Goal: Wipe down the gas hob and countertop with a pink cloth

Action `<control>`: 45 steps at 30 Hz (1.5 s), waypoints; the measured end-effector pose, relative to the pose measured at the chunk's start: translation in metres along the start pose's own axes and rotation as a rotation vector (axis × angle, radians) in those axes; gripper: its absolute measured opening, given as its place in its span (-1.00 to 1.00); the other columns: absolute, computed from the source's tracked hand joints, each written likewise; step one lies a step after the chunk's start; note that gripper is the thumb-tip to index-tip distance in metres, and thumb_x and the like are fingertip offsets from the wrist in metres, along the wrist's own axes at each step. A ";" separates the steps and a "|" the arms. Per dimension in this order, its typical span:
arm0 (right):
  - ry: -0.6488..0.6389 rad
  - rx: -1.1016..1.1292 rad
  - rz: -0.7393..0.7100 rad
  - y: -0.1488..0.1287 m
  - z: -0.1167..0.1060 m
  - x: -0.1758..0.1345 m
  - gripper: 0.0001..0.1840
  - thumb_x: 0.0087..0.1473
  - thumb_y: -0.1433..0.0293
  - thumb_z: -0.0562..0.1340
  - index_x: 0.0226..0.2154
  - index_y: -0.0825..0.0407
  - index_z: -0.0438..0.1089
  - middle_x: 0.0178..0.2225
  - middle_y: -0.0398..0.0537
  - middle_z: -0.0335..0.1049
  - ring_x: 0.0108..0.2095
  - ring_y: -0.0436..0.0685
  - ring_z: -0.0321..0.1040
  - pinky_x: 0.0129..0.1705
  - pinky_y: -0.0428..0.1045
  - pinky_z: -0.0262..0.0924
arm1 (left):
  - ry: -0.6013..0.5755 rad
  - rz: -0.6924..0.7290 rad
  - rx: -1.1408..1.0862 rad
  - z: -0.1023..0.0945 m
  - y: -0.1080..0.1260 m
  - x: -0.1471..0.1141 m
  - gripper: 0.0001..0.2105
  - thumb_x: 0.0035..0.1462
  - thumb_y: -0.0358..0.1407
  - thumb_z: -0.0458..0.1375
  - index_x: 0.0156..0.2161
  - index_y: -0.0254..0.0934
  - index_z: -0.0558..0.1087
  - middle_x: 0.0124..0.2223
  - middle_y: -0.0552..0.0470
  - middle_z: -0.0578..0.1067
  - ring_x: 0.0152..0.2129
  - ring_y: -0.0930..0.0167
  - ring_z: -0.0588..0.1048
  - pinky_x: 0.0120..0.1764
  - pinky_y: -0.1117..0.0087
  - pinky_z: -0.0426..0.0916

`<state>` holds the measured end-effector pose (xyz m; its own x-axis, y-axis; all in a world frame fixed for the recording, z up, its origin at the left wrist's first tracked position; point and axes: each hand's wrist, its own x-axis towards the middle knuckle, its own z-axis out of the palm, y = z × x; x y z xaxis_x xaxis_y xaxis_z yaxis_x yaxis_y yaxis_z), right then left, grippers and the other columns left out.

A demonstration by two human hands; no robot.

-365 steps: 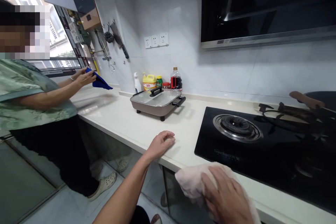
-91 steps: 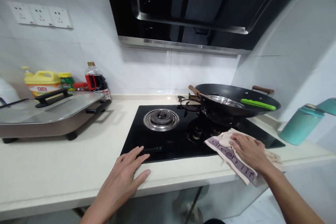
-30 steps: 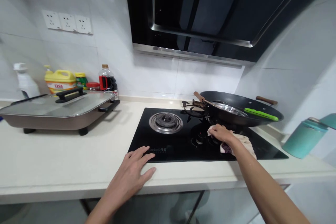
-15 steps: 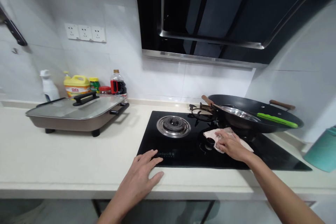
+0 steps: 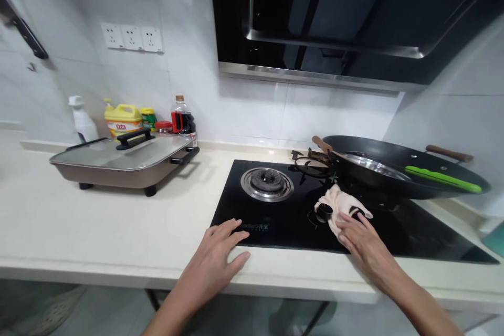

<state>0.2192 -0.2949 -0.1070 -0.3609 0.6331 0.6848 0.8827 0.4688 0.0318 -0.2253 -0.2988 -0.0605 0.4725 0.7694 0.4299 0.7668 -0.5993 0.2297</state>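
Note:
A crumpled off-white cloth [image 5: 339, 209] lies on the black glass gas cooktop [image 5: 258, 220], around the left control knob [image 5: 324, 212] and against the right knob [image 5: 356, 213]. My right hand [image 5: 366, 247] has its fingertips on the front of this cloth, close to the right knob. At the cooktop's front left corner rests my left hand [image 5: 220, 252], palm down with fingers spread and nothing in it. Behind it is the bare left burner [image 5: 268, 184].
A black wok [image 5: 366, 181] with a metal lid and a green-handled utensil sits at the right. An electric pan [image 5: 129, 170] with a glass lid stands left, bottles and a soy sauce bottle [image 5: 184, 123] behind it. The range hood [image 5: 323, 71] overhangs the cooktop.
The cloth has gone from spread flat to bunched up around the knobs. My right hand has drawn back toward the front edge. My left hand stays in place; the view has shifted slightly.

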 end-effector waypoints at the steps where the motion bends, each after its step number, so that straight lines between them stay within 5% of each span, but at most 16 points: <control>1: 0.034 0.011 -0.001 0.000 0.002 -0.004 -0.69 0.38 0.29 0.08 0.01 -0.04 0.48 0.03 -0.01 0.54 0.19 0.22 0.37 0.41 0.31 -0.03 | 0.000 0.006 0.003 0.000 -0.001 0.000 -0.65 0.32 -0.16 0.17 0.17 -0.07 0.49 0.32 -0.05 0.41 0.26 0.15 0.36 0.23 -0.02 0.31; 6: 0.082 0.050 -0.017 -0.012 -0.004 -0.011 -0.72 0.39 0.30 0.08 -0.02 -0.05 0.47 -0.02 0.00 0.55 0.08 0.20 0.45 0.34 0.22 0.17 | 0.002 0.029 0.018 0.002 -0.002 0.001 -0.66 0.33 -0.18 0.16 0.17 -0.09 0.49 0.32 -0.09 0.41 0.26 0.14 0.37 0.22 -0.04 0.31; 10: 0.067 0.074 0.116 -0.037 -0.021 -0.013 -0.70 0.41 0.26 0.03 -0.14 -0.04 0.46 -0.08 0.04 0.54 0.01 0.23 0.47 0.21 0.21 0.30 | 0.001 0.040 0.019 0.003 -0.004 0.003 -0.66 0.34 -0.18 0.15 0.17 -0.10 0.49 0.31 -0.09 0.42 0.26 0.13 0.37 0.22 -0.05 0.30; 18: -0.104 0.124 0.301 -0.050 -0.057 -0.065 -0.73 0.37 0.18 0.07 -0.30 -0.11 0.38 -0.23 -0.04 0.48 -0.18 0.21 0.46 -0.13 0.11 0.37 | 0.031 0.057 0.030 0.006 -0.004 -0.001 -0.63 0.35 -0.14 0.14 0.20 -0.11 0.46 0.34 -0.09 0.38 0.27 0.15 0.35 0.23 0.01 0.30; 23: -0.081 0.021 0.545 -0.041 -0.084 -0.031 -0.47 0.24 -0.10 0.10 0.03 -0.08 0.32 -0.22 0.00 0.38 -0.31 0.21 0.39 -0.31 0.09 0.31 | 0.018 0.042 0.037 0.006 -0.003 -0.002 -0.61 0.36 -0.09 0.12 0.21 -0.09 0.45 0.35 -0.07 0.37 0.28 0.16 0.34 0.24 0.01 0.28; 25: -0.060 -0.123 0.496 -0.041 -0.082 -0.004 -0.38 0.24 -0.12 0.04 0.11 -0.07 0.33 -0.12 0.11 0.36 -0.20 0.30 0.38 -0.21 0.17 0.29 | 0.020 0.041 0.035 0.006 -0.004 -0.002 -0.61 0.36 -0.08 0.13 0.21 -0.08 0.45 0.35 -0.06 0.37 0.28 0.16 0.35 0.25 0.02 0.27; 29: -0.212 -0.288 0.395 -0.054 -0.057 0.030 -0.53 0.29 0.02 0.03 0.05 -0.16 0.45 0.01 0.16 0.37 -0.05 0.43 0.29 -0.10 0.28 0.18 | 0.021 0.039 0.032 0.005 -0.005 -0.001 -0.62 0.35 -0.08 0.13 0.21 -0.05 0.45 0.35 -0.04 0.38 0.27 0.17 0.36 0.25 0.01 0.27; 35: -0.297 -0.082 0.354 -0.072 -0.051 0.009 -0.65 0.37 0.13 0.01 -0.09 -0.13 0.45 -0.07 0.03 0.44 -0.10 0.31 0.35 -0.05 0.21 0.17 | 0.013 0.062 0.068 0.007 -0.009 0.001 -0.61 0.34 -0.05 0.13 0.21 -0.03 0.46 0.34 -0.05 0.39 0.25 0.15 0.39 0.22 0.01 0.32; 39: -0.259 -0.033 0.462 -0.044 -0.063 -0.014 -0.52 0.36 0.01 0.01 0.10 -0.09 0.36 0.05 0.06 0.46 0.01 0.31 0.38 0.04 0.21 0.19 | 0.028 0.080 0.081 0.009 -0.011 0.002 -0.60 0.34 -0.04 0.13 0.21 -0.03 0.46 0.33 -0.04 0.40 0.23 0.14 0.41 0.21 0.01 0.33; 45: -0.286 -0.351 0.684 0.049 -0.076 -0.037 -0.30 0.30 -0.10 -0.09 0.19 -0.10 0.40 0.18 0.18 0.35 0.14 0.48 0.29 0.12 0.38 0.15 | 0.038 0.087 0.066 0.008 -0.011 0.002 -0.60 0.34 -0.03 0.12 0.21 -0.03 0.47 0.33 -0.04 0.41 0.23 0.13 0.41 0.21 0.00 0.33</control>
<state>0.2981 -0.3420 -0.0753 0.2705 0.8641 0.4245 0.9611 -0.2680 -0.0669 -0.2286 -0.2888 -0.0691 0.5225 0.7054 0.4790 0.7514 -0.6464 0.1324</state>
